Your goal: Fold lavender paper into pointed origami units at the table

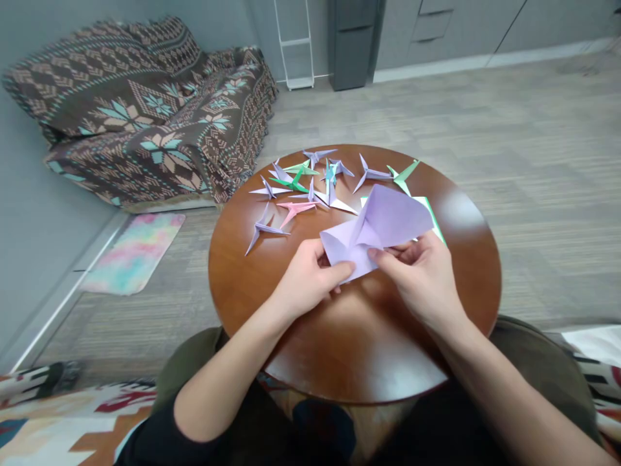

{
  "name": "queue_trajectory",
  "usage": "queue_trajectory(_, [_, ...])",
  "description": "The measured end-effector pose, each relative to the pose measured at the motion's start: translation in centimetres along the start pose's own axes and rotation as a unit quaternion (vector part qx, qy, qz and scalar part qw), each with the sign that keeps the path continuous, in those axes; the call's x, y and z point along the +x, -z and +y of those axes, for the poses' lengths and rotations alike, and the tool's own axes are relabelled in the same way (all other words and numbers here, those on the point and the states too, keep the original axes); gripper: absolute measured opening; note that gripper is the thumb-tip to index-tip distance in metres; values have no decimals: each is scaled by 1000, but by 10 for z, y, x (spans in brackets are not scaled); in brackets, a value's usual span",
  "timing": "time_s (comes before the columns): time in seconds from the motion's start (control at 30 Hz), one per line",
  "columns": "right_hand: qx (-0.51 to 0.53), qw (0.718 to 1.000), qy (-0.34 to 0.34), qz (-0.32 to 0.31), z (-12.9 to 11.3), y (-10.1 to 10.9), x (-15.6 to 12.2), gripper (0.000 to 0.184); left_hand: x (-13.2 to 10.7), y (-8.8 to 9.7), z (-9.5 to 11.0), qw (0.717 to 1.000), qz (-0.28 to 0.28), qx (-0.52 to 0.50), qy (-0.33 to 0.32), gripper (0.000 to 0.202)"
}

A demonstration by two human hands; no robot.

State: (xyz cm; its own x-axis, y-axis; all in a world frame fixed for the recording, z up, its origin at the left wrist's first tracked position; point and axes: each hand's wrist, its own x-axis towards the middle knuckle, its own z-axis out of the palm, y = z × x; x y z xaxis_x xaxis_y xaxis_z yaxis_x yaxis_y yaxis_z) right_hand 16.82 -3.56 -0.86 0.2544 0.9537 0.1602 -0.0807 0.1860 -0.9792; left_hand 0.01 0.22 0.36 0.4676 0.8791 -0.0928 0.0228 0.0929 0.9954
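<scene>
Both hands hold one sheet of purple origami paper above the round table, partly folded, with a raised flap standing up. My left hand pinches its lower left edge between thumb and fingers. On the other side my right hand grips it, the thumb pressing near the middle crease and the fingers mostly hidden behind. Behind the sheet lies a stack of paper with a green edge, partly covered. Several folded paper cranes rest at the far left of the table, among them a pink one and a purple one.
The brown round table stands before my knees. Beyond it to the left is a sofa under a patterned cover, with a pastel mat on the floor. A white rack and a dark grey cabinet stand at the back wall.
</scene>
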Motion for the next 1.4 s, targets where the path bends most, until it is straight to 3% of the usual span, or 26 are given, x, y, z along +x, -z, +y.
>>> queue_trajectory(0.1, [11, 1000, -16, -22, 2, 0, -1, 35, 1, -3, -2, 998, 46, -11, -42, 26])
queue_trajectory(0.17, [4, 1000, -14, -18, 1, 0, -2, 35, 0, -7, -3, 990, 106, -33, -88, 42])
queue_trajectory(0.23, [-28, 999, 5, 14, -3, -1, -2, 33, -1, -10, -2, 978, 157, -49, -125, 56])
queue_trajectory(0.3, [-69, 996, 30, 56, -8, -2, -2, 33, -4, -13, -1, 972, 176, -35, -153, 48])
queue_trajectory(0.4, [-82, 992, 42, 82, -12, -3, -2, 40, -5, -16, 0, 975, 154, 0, -162, 33])
queue_trajectory(0.57, [11, 1000, 2, 24, -7, -4, -5, 48, 0, -12, -8, 984, 135, -22, -118, 33])
queue_trajectory(0.67, [25, 1000, -18, -6, -8, -5, -6, 45, 4, -9, -13, 985, 128, -66, -92, 29])
queue_trajectory(0.8, [-39, 999, 1, 24, -11, -7, -7, 36, 4, -11, -13, 982, 129, -117, -72, 28])
queue_trajectory(0.97, [7, 1000, 0, 19, -2, -3, -6, 24, 4, -13, -10, 988, 100, -96, -75, 29])
queue_trajectory(1.17, [-111, 989, 85, 51, 2, 2, -4, 11, 6, -15, -11, 982, 83, -162, -39, 24])
queue_trajectory(1.3, [-94, 994, 46, 36, 1, 2, -3, 8, 4, -18, -8, 968, 57, -246, -4, 18])
queue_trajectory(1.4, [-42, 999, 4, 27, 5, 4, 0, 13, 2, -19, -7, 968, 32, -248, 29, 23])
